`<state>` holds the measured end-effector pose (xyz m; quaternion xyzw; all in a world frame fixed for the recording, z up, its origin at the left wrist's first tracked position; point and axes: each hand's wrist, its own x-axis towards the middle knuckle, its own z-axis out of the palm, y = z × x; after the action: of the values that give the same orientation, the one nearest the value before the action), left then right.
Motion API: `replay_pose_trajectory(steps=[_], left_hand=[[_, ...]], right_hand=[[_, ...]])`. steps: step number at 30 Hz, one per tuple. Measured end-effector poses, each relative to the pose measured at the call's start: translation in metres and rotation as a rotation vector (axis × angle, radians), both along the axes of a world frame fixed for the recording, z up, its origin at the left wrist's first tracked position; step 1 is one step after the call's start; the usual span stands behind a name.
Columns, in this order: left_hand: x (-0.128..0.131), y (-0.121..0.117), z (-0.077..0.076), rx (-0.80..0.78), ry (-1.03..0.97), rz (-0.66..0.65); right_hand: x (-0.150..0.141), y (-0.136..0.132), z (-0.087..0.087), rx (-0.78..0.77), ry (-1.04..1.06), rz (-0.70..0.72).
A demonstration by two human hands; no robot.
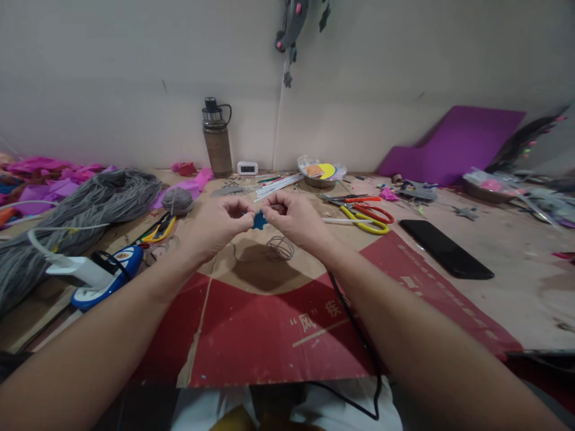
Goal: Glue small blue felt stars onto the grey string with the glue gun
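Between my two hands, just above the cardboard, is a small blue piece with a jagged, star-like outline [259, 221]. My left hand [224, 222] pinches its left side between thumb and finger. From the other side, my right hand [291, 218] closes thumb and fingers at the piece's upper right edge. My fingertips cover part of its outline. Below them a loose coil of thin grey cord [281, 248] lies on the red and brown cardboard [251, 335].
Scissors [366, 218], a black phone [444, 248] and a bowl [320, 179] lie to the right. Leftward are a grey yarn ball [178, 201], a yarn skein [103, 200], a yellow cutter [160, 230] and a blue power strip [108, 284]. A bottle [217, 143] stands behind.
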<state>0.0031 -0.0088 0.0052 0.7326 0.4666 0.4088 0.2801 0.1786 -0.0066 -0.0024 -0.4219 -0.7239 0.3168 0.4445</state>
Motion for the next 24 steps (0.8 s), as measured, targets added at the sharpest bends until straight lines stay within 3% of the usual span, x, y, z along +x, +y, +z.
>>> replay_pose_trajectory(steps=[11, 24], left_hand=[[-0.0046, 0.0021, 0.0014, -0.131, -0.037, -0.033], [-0.0059, 0.0039, 0.0019, -0.070, 0.060, -0.044]], right_hand=[[0.0021, -0.0009, 0.0026, -0.230, 0.096, 0.085], [0.0061, -0.0029, 0.0084, -0.164, 0.011, 0.066]])
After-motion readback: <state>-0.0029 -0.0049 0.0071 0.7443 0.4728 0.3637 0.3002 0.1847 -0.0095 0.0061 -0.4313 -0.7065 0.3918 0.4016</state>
